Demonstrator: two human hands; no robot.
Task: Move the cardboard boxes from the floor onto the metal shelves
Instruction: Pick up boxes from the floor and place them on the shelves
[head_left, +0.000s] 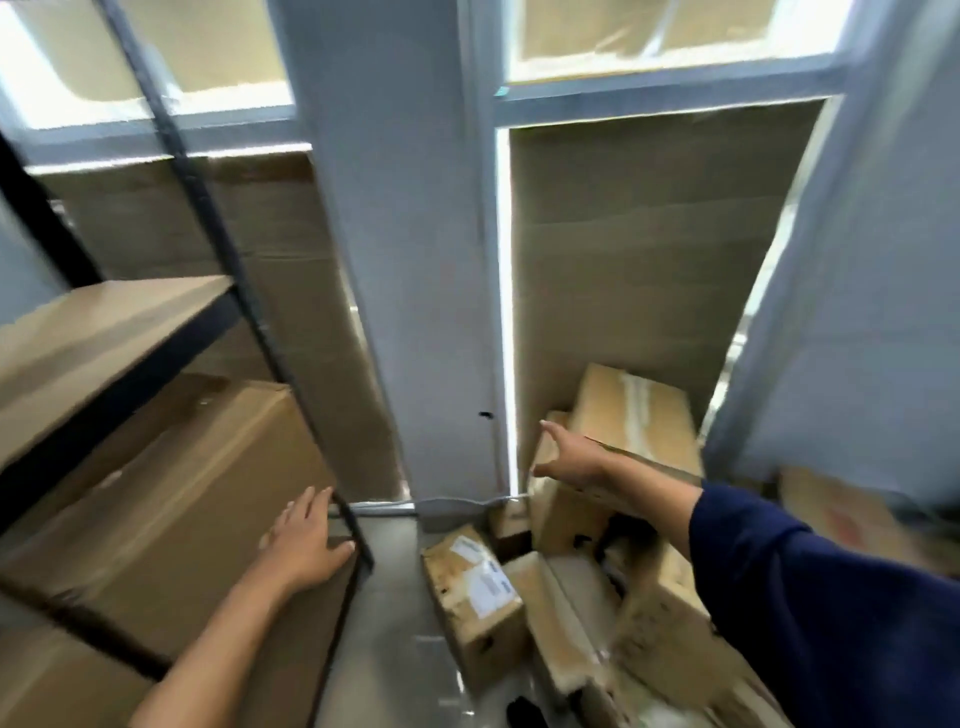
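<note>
Two hands out in front, both with fingers straight, neither one gripping anything. Nearest in, the left hand (306, 540) lies flat on the end of a large cardboard box (171, 499) already sitting on a lower level of the metal shelves (218, 218), right at the dark corner post. Across the strip of floor (384, 613), a jumble of boxes lies heaped on the right: a small labelled box (478, 587) tipped on its side closest, more crumpled ones (660, 613) packed in beside it. A dark blue sleeve (810, 597) runs up to the right hand (571, 454), stretched forward, fingers extended, touching or just short of the side of a tall box (566, 514) in the pile; blur hides which. A taped box (634, 410) leans on top behind it. Furthest back, sheets of cardboard (639, 249) cover the windows either side of a grey pillar (415, 260).
</note>
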